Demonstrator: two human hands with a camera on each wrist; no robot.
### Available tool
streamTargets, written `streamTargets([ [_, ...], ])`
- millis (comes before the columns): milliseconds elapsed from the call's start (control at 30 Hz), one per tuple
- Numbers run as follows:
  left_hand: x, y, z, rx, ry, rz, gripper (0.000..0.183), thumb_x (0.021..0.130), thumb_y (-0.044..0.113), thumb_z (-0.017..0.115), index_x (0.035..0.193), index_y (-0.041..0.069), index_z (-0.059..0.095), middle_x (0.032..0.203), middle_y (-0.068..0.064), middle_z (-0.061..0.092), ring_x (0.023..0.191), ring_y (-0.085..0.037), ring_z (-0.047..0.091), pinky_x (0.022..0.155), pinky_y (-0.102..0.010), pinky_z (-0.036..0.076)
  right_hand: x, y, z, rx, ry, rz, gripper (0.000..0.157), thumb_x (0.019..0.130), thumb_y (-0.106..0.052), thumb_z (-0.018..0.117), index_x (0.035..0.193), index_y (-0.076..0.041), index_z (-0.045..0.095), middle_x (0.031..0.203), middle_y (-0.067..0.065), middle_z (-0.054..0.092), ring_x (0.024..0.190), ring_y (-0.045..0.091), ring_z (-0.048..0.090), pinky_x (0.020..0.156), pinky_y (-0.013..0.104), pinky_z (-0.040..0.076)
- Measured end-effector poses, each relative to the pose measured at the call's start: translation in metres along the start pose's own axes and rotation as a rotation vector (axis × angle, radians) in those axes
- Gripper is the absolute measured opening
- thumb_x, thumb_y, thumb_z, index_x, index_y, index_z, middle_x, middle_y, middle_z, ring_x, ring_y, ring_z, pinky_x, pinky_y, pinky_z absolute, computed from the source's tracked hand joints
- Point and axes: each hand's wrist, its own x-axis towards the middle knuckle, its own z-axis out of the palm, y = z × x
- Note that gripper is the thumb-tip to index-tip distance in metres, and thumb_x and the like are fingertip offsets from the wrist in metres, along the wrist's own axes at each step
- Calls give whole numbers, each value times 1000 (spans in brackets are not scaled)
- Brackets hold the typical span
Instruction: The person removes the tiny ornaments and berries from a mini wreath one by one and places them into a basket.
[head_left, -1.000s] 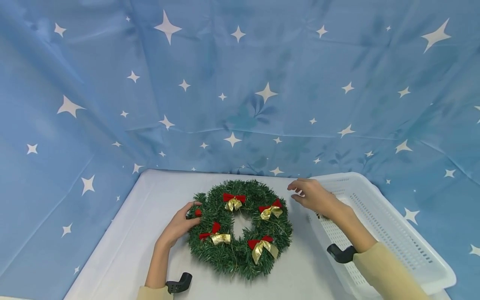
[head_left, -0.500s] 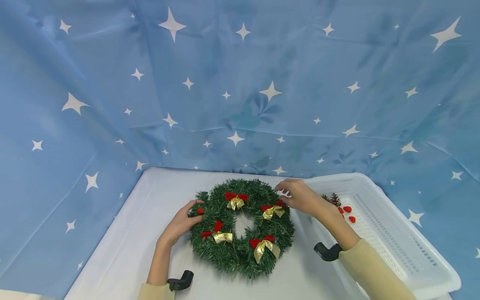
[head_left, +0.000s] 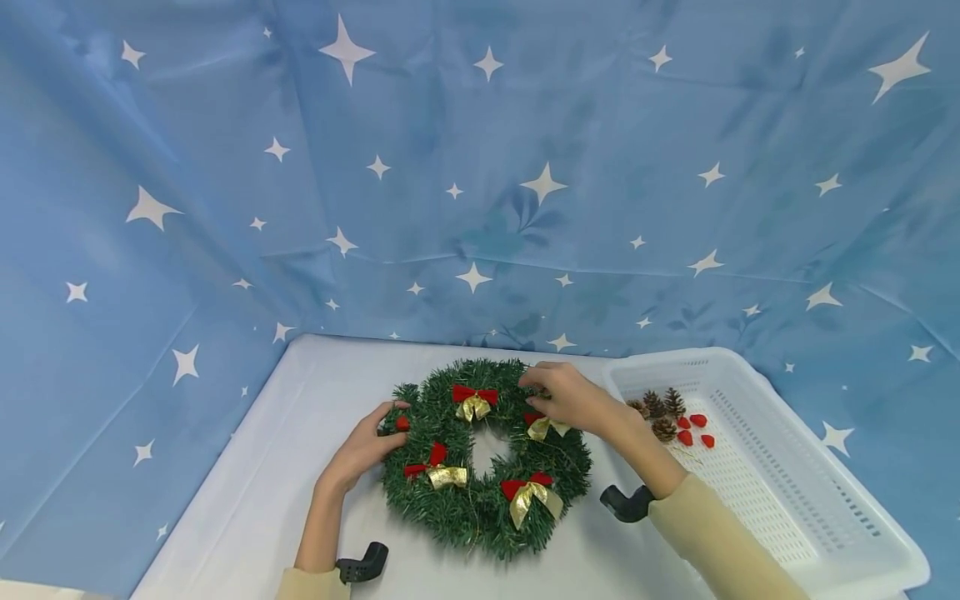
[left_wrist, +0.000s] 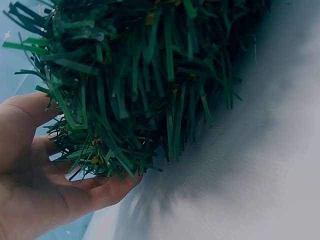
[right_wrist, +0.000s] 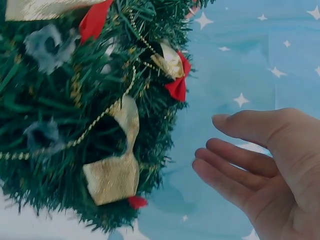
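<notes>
A green tinsel wreath (head_left: 420,500) lies on the white table, decorated with red and gold bows (head_left: 474,402) and a thin gold bead chain (right_wrist: 95,127). My left hand (head_left: 363,446) holds its left rim, thumb on one side and fingers curled round the edge, as the left wrist view shows. A small red ornament (head_left: 402,424) sits between that thumb and fingers. My right hand (head_left: 567,397) hovers over the upper right of the wreath, near a bow (head_left: 547,427) it partly covers. In the right wrist view its fingers are relaxed, apart from the greenery, with nothing between them.
To the right stands a white perforated plastic basket (head_left: 795,467). Several pinecones (head_left: 663,429) and small red pieces (head_left: 698,420) lie near its left side. A blue curtain (head_left: 480,208) with white stars hangs behind the table (head_left: 247,467).
My right hand has moved left from the basket's edge to above the wreath's upper right, uncovering the pinecones and red pieces. The left hand keeps its hold on the rim.
</notes>
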Motion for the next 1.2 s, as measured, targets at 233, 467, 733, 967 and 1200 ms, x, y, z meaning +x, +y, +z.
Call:
streamTargets([
  [233,-1,1,0,8,6,2,54,101,13,62,152,16,47,169,-18,20,64,-16,39,59,-33,41,14,-7,10,23,-36,2,24,92,0,74,116,2,72,111,17,73,95,27,72,80,33,59],
  [467,-1,0,0,-1,2,-2,54,101,13,62,152,16,46,169,-19,21,56,-11,33,58,-32,39,26,-16,16,56,-50,-12,25,92,1,73,116,3,72,111,18,73,95,30,72,80,34,59],
  [733,1,0,-1,12,3,0,54,100,14,62,152,18,48,168,-19,22,52,-11,30,56,-32,37,38,-23,27,68,-47,-26,24,93,2,71,116,3,72,110,17,74,97,28,73,81,32,59],
  [967,2,0,0,16,7,-1,54,100,13,63,151,18,48,168,-19,22,53,-11,29,56,-32,37,45,-24,35,82,-43,-52,22,94,1,70,116,3,73,106,17,74,86,22,71,74,27,58],
  [1200,2,-1,0,13,11,-7,54,100,13,63,151,18,49,167,-19,24,53,-11,28,55,-30,36,53,-31,42,129,-60,-41,23,95,1,69,118,3,72,110,18,72,88,23,69,73,26,56],
])
